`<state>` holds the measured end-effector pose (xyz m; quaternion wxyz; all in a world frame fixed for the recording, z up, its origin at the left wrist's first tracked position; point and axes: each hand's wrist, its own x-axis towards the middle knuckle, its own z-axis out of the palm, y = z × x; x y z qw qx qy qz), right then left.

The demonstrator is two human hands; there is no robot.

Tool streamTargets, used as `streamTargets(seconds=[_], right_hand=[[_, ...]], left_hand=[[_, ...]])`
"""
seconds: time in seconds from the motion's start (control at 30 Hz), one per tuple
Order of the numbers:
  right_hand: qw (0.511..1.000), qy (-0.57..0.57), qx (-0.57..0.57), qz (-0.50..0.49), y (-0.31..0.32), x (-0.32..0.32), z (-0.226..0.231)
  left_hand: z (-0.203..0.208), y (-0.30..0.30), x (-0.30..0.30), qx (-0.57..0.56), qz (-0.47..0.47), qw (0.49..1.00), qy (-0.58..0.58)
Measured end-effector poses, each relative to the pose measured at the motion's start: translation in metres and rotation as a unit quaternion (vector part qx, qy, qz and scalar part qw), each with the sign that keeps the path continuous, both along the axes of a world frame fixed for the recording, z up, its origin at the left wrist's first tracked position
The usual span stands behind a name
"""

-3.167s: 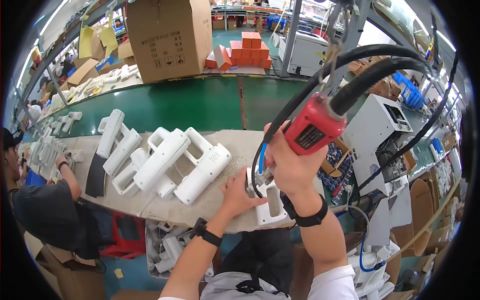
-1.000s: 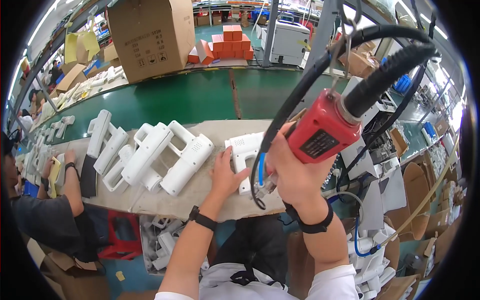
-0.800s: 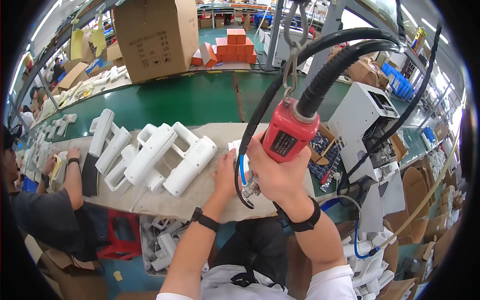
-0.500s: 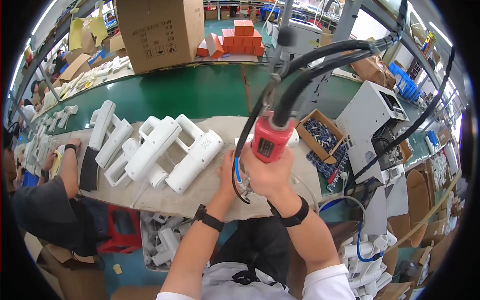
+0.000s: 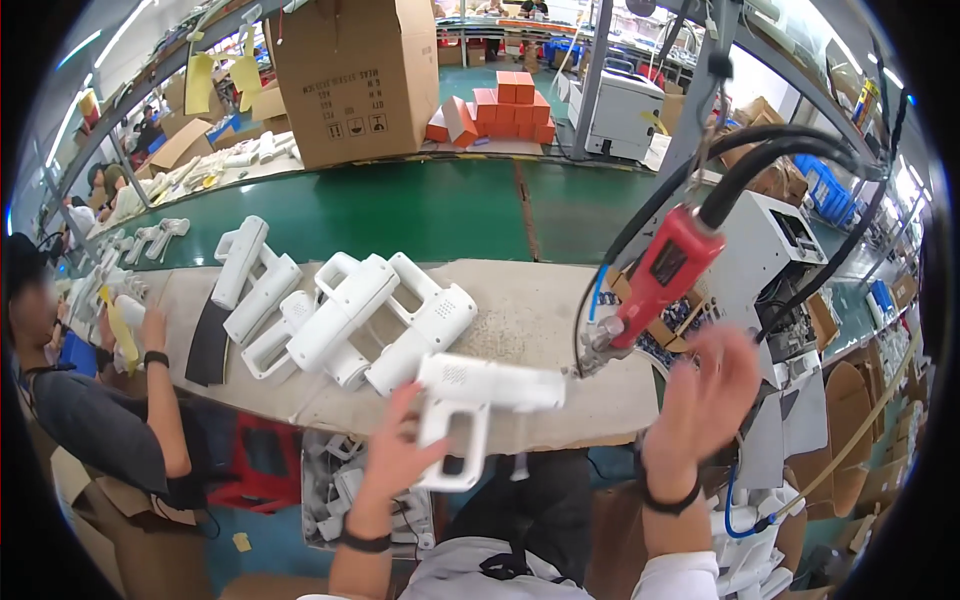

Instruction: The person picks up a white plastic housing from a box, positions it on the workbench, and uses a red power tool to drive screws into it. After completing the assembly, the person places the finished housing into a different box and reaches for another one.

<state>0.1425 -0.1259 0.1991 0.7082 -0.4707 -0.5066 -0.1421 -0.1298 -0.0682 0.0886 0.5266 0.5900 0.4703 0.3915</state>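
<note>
My left hand grips a white plastic gun-shaped housing by its handle, lifted a little over the near edge of the padded bench. My right hand is open, fingers spread, just right of and below a red powered screwdriver that hangs from black hoses; the hand is not touching the screwdriver. Several more white housings lie in a pile on the bench to the left.
A green conveyor belt runs behind the bench, carrying a large cardboard box and orange boxes. A grey machine stands at right. Another person works at left. A bin of white parts sits under the bench.
My right hand has let go of the red screwdriver, which has swung up and right. My left hand has picked the white housing up off the bench toward me.
</note>
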Motion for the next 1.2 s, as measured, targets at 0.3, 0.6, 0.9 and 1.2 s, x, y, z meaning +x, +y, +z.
streamTargets(seconds=[0.3, 0.6, 0.9, 1.2], right_hand=[[0.721, 0.251, -0.503, 0.407, -0.095, -0.002, -0.081], [0.716, 0.588, -0.377, 0.025, -0.391, 0.081, -0.119], [0.707, 0.629, 0.041, -0.320, -0.551, 0.101, -0.157], [0.807, 0.415, -0.407, -0.106, -0.412, 0.120, -0.114]], left_hand=[[0.047, -0.012, -0.068, 0.050, -0.128, 0.983, -0.123], [0.027, 0.128, -0.054, 0.270, -0.084, 0.781, 0.556], [-0.046, 0.107, 0.003, 0.377, -0.091, 0.834, 0.392], [-0.026, -0.004, -0.053, 0.388, 0.106, 0.835, 0.376]])
